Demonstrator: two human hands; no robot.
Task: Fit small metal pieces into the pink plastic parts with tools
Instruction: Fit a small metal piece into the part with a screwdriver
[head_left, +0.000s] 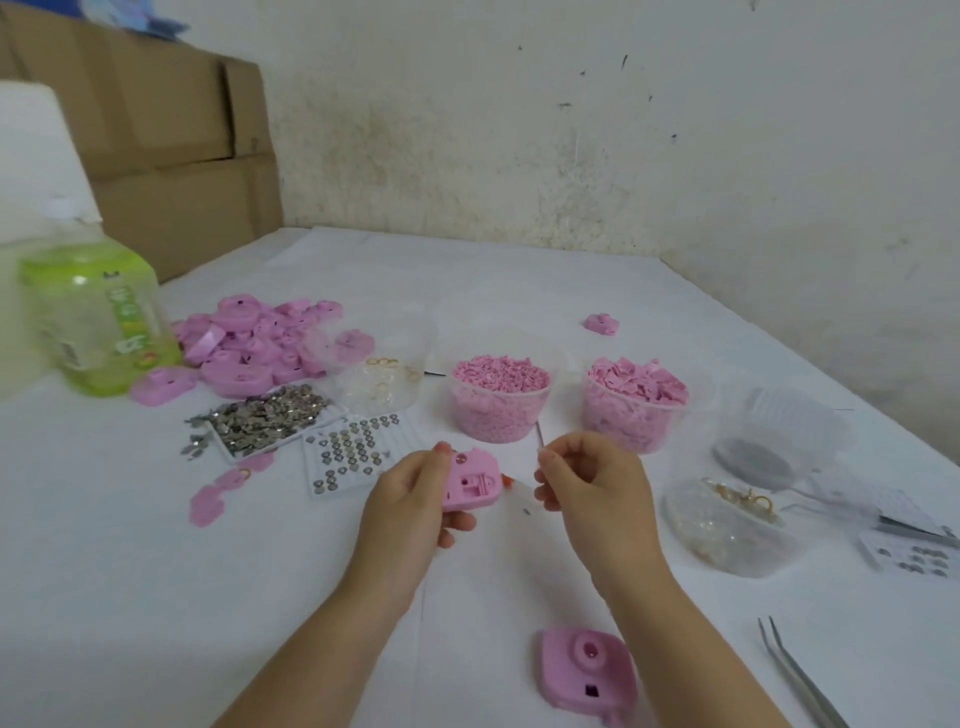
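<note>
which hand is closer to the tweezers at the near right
Right. The right hand is up-left of the tweezers; the left hand is farther left, gripping a pink part.

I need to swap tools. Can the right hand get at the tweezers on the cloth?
Probably yes: the tweezers lie uncovered on the right hand's own side. But that hand pinches a thin tool, to be set down first.

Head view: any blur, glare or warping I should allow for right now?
Head view: soft, even light, no hard shadows or glare on the white table. Head view: frame slightly soft; green bottle at left and clear tubs at right blur most. Head view: pink part in the left hand reads clearly; thin tool in the right hand barely shows.
</note>
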